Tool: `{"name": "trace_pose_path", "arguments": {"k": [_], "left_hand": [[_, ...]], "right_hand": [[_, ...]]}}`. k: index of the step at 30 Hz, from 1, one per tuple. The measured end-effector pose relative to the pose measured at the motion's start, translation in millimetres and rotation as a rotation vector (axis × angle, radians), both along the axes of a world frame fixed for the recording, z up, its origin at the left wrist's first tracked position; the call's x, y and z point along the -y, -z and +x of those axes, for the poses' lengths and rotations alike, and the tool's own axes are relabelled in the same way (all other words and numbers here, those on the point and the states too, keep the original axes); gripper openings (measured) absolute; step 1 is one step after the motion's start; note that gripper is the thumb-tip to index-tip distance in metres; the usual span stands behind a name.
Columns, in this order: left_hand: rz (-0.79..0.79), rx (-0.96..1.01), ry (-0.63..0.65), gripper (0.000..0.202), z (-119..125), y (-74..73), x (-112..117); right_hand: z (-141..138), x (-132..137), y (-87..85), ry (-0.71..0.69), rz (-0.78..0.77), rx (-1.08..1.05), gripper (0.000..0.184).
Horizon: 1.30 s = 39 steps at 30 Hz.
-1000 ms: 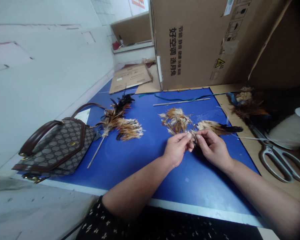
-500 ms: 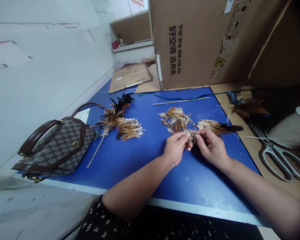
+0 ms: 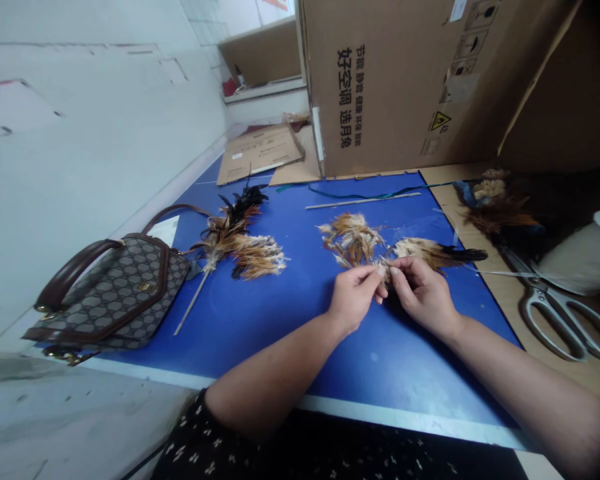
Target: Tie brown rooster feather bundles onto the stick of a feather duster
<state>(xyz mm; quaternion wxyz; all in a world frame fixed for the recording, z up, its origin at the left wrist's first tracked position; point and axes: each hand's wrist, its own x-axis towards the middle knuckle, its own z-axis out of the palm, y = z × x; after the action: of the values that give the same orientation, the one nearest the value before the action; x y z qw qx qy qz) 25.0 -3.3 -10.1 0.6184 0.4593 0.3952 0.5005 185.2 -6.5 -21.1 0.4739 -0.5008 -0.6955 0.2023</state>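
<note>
L hand (image 3: pixel 357 297) & R hand (image 3: pixel 425 293), close together, pinch a small pale-brown feather tuft (image 3: pixel 381 263) over the blue flat-topped table (image 3: pixel 260 320), just nearside of a loose tan-white feather pile (image 3: pixel 353 239). Room btwn forearms (image 3: pixel 280 370) reaches pale near edge (image 3: pixel 410 419); silver metal scissors (image 3: pixel 539 295) lie past R edge.

Hands: 2, i.e. L hand (image 3: pixel 355 297) & R hand (image 3: pixel 427 293), w/ 1 sm. tuft (image 3: pixel 379 264) at fingertips. Loose feather piles on tbl. (image 3: pixel 280 320): 3, viz. L pile (image 3: pixel 261 259), mid pile (image 3: pixel 354 239), R pile (image 3: pixel 423 252); indiv. feathers uncountable. Plus 1 feathered stick (image 3: pixel 215 250), 1 feather clump (image 3: pixel 503 212) far R, 1 bare stick (image 3: pixel 363 201), 1 green ribbon (image 3: pixel 437 186), 1 pr. scissors (image 3: pixel 539 293), 1 pale roll (image 3: pixel 575 263), 1 handbag (image 3: pixel 130 290), 1 lg. ctn. (image 3: pixel 390 87) w/ 1 yellow warning triangle (image 3: pixel 439 121).
</note>
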Motion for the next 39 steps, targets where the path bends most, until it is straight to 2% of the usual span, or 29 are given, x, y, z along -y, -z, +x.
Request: {"name": "trace_pose_path", "arguments": {"k": [8, 17, 20, 26, 31, 36, 39], "left_hand": [[-0.051, 0.039, -0.023, 0.031, 1, 5.2, -3], [-0.07, 0.108, -0.107, 0.029, 3, 1.2, -5], [-0.061, 0.105, -0.098, 0.031, 3, 2.5, -5], [-0.033, 0.107, -0.001, 0.035, 2, 1.6, -3], [-0.035, 0.147, 0.027, 0.035, 1, -0.5, -3], [-0.07, 0.246, 0.011, 0.032, -6, -6.1, -5], [-0.092, 0.314, -0.016, 0.03, -15, -14.2, -9]], "right_hand": [[0, 1, 2.1, -0.026, 0.119, 0.17, 0.012], [-3, -1, -1.9, 0.05, 0.014, -0.027, 0.013], [-3, 0, -1.2, 0.006, -0.02, -0.062, 0.016], [-5, 2, -3.0, -0.128, -0.077, -0.102, 0.016], [-3, 2, -2.4, -0.211, -0.054, -0.112, 0.011], [4, 3, -8.3, -0.182, 0.039, 0.049, 0.008], [10, 4, -12.2, -0.178, 0.047, 0.069, 0.008]]}}
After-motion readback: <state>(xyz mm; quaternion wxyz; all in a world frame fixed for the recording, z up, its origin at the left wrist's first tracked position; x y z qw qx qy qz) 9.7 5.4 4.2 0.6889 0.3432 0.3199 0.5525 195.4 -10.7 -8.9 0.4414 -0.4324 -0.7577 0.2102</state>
